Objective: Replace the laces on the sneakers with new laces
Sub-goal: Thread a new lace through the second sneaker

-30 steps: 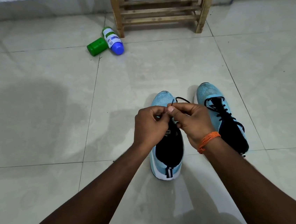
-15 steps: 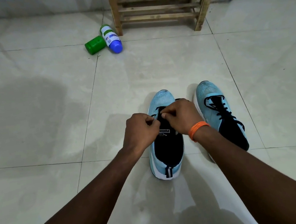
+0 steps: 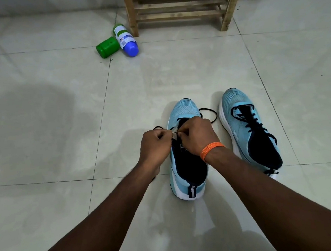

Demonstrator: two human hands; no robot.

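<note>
Head view looks down on a pale tiled floor (image 3: pixel 58 120), where the pair of sneakers sits just right of centre, toes pointing to 12 o'clock.

The near sneaker (image 3: pixel 186 176) has a light blue knit upper, a dark navy collar and tongue, a white sole, and a navy-and-white pull tab at the heel. Its black lace (image 3: pixel 210 113) hangs loose. One loop spills onto the tile at 2 o'clock from the shoe's throat, and a smaller bend shows at 10 o'clock, just beyond the left knuckles.

The left hand (image 3: pixel 155 146) and the right hand (image 3: pixel 197 136) meet over the throat of this shoe. Both have their fingers curled tight, with the fingertips touching around a small white edge of the eyelet row. They pinch the lace there, though the knuckles hide the exact grip. The right wrist wears an orange band (image 3: pixel 212 149).

The second sneaker (image 3: pixel 243 137) stands just beside the first, at 3 o'clock from it, and the two are not touching. It has the same colours, and its crossed lacing (image 3: pixel 250 120) is threaded up the front.

Well apart, at 11 o'clock, a green jar (image 3: pixel 107 48) lies on its side touching a white bottle (image 3: pixel 126 39) with a blue cap. At 12 o'clock stand the legs of a wooden stool (image 3: pixel 178 7).
</note>
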